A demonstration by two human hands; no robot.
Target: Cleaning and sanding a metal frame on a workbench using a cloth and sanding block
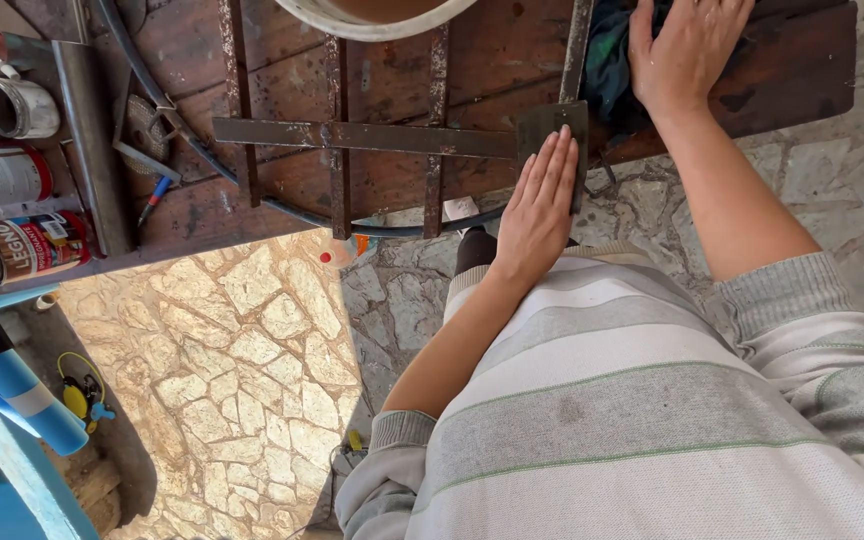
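Bright daylight; sunlit paving [242, 370] glares lower left; the rest shaded, sharp.

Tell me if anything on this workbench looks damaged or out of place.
The metal grille under the left hand is rusty along its bars. Several paint cans lie on their sides at the table's left end, one open-mouthed. Nothing looks spilled.
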